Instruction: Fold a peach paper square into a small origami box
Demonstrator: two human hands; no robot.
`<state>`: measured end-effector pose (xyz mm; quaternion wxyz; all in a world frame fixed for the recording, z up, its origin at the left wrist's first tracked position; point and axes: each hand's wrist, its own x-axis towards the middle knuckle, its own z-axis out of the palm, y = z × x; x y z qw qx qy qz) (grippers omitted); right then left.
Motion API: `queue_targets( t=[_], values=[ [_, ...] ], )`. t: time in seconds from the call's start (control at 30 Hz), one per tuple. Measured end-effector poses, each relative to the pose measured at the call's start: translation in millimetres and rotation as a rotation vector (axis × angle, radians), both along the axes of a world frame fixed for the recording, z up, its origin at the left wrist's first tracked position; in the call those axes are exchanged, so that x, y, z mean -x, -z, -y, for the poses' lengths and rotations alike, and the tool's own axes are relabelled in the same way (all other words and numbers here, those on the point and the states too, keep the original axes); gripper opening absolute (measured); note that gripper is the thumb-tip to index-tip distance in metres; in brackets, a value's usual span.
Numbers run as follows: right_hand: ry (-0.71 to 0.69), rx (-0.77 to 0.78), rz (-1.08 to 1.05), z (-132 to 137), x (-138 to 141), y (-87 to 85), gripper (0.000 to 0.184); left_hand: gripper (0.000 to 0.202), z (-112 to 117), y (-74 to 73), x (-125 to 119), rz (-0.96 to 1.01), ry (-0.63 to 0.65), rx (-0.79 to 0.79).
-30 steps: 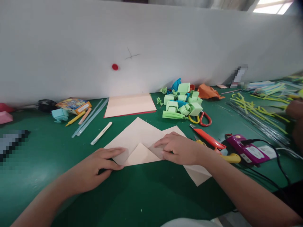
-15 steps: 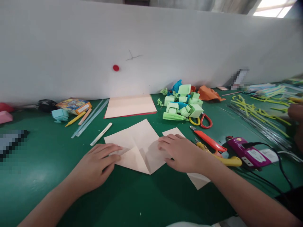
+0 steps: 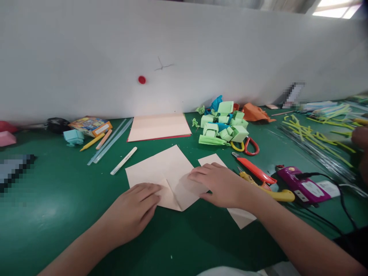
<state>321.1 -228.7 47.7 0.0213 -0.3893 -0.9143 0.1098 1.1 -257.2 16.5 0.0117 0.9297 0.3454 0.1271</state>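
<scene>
On the green table point(image 3: 57, 199), close to its near edge, a pale peach square sheet of paper point(image 3: 161, 170) is laid flat, and creases are seen running toward its near corner. The left hand point(image 3: 135, 209) is spread palm down, its fingertips pressed on the near left part of the sheet. The right hand point(image 3: 221, 184) is also laid flat and open, with its fingers resting on the right side of the same sheet. Nothing is gripped by either hand, and the two are kept apart by a strip of bare paper.

A second pale peach sheet point(image 3: 241, 219) is partly covered by the right hand and wrist. Just to the right, an orange utility knife point(image 3: 254, 169), a yellow-handled tool point(image 3: 277, 195) and a purple glue gun with a black cord point(image 3: 301, 188) are found. Farther back, a stack of peach paper over a red sheet point(image 3: 159, 126) is placed by the white wall point(image 3: 86, 57), beside a heap of light green folded paper pieces point(image 3: 224, 128) and a pair of scissors with yellow and red handles point(image 3: 245, 145). To the left, a white stick point(image 3: 124, 161) and clear glue sticks point(image 3: 110, 141) are laid at a slant. At the right edge, part of another person's hand point(image 3: 360, 138) is seen.
</scene>
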Motion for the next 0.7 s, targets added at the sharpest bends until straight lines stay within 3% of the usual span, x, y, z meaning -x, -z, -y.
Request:
queue_targets(
  t=[0.1,0.3,0.7],
  values=[
    [-0.009,0.01,-0.015,-0.6,-5.2,-0.8,0.064,0.031,-1.6,-0.6,-0.9,-0.01,0.002,-0.005],
    [-0.038,0.017,-0.034,-2.5,-10.3,-1.3,0.062,0.03,-7.9,-2.5,5.5,-0.047,0.109,-0.055],
    [-0.064,0.003,0.037,1.4,-5.4,-9.4,0.059,0.028,-11.6,-0.9,9.4,0.016,0.128,-0.113]
  ],
)
